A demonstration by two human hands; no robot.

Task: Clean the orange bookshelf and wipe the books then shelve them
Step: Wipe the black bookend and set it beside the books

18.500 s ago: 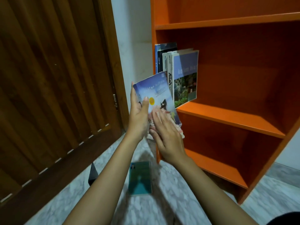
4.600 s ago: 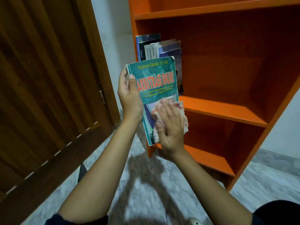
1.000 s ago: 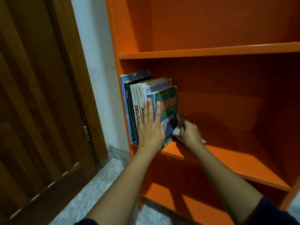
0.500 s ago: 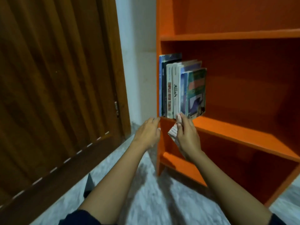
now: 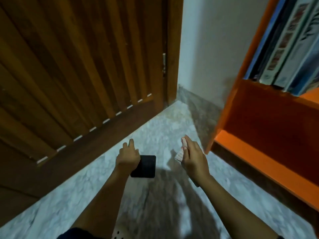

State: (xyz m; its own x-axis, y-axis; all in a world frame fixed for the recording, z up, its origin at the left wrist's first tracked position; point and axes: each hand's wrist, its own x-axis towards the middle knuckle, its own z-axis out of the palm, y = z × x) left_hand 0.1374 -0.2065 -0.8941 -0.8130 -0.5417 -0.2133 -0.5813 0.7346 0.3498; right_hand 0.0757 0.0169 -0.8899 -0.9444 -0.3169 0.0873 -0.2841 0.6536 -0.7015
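Left hand (image 5: 127, 158) meets black book (image 5: 146, 167) (grip unclear); right hand (image 5: 194, 160) pinches cloth (image 5: 180, 153).

Slatted wooden door (image 5: 69, 66), pale wall (image 5: 215, 49), mottled grey floor (image 5: 60, 213), perhaps marble, in dim light.

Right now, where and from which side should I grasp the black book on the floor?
By its left edge, from the left, where the left hand is: the black book lies flat and thin, so the grip must hook under an edge. The right hand holds the cloth.
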